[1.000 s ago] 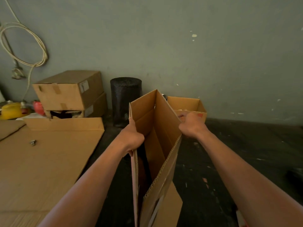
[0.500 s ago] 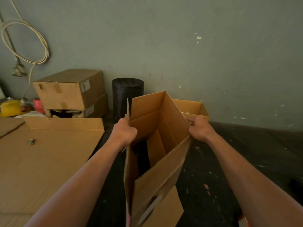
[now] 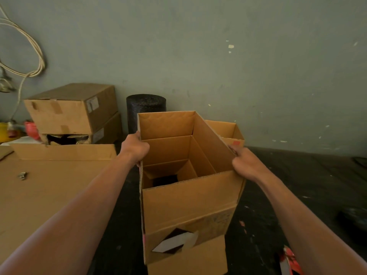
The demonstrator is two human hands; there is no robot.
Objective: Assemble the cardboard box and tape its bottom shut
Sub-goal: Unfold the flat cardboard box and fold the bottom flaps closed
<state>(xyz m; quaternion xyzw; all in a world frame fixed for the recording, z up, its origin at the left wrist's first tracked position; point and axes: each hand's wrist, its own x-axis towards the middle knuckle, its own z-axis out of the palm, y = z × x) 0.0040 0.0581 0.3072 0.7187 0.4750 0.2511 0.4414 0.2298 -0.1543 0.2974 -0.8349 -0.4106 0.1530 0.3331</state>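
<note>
A tall brown cardboard box stands open in front of me on the dark floor, spread into a rectangular tube with its flaps up. Through its open bottom I see the dark floor. My left hand grips the top of the box's left wall. My right hand pinches the edge of the right wall near the front corner. A torn white label hangs on the near face. No tape is in view.
Flat cardboard sheets cover the floor on the left. Two stacked sealed boxes and a black roll stand against the grey wall. Another open box sits behind the held one. A cable coil hangs at the upper left.
The box was nearly flat a second ago. Both hands pulled its sides apart, and it has spread into a full rectangular tube.
</note>
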